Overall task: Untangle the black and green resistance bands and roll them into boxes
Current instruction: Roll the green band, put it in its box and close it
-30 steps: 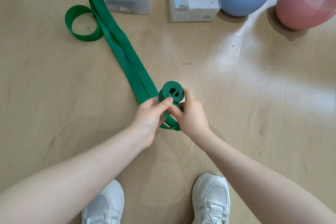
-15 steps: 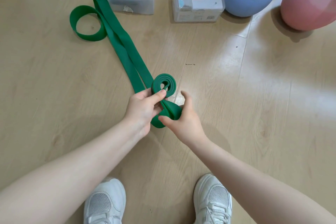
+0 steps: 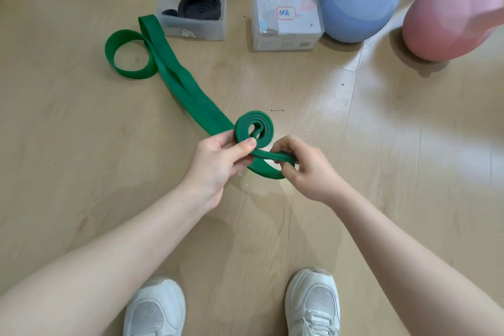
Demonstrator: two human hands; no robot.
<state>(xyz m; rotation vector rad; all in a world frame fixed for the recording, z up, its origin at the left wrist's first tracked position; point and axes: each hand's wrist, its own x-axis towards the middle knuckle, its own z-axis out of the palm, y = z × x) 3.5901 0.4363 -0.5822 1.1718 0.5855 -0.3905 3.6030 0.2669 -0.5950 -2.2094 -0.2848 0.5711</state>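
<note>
The left hand (image 3: 218, 161) pinched the coiled near end of the flat green rubber resistance band (image 3: 188, 98), and the right hand (image 3: 305, 169) gripped its loose loop; its tail ran far-left beside the clear plastic box (image 3: 196, 27) holding the rolled black band (image 3: 200, 7). A closed labelled box (image 3: 286, 24), a blue kettlebell (image 3: 357, 8) and a pink kettlebell (image 3: 450, 22) stood far right.

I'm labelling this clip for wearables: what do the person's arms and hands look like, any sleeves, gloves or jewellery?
Both forearms are bare up to the frame edge, with no sleeves in view. The left hand and right hand wear no gloves, and no rings, watch or bracelets show. Fingernails look short and unpainted. The only clothing in view is a pair of white mesh sneakers.
</note>
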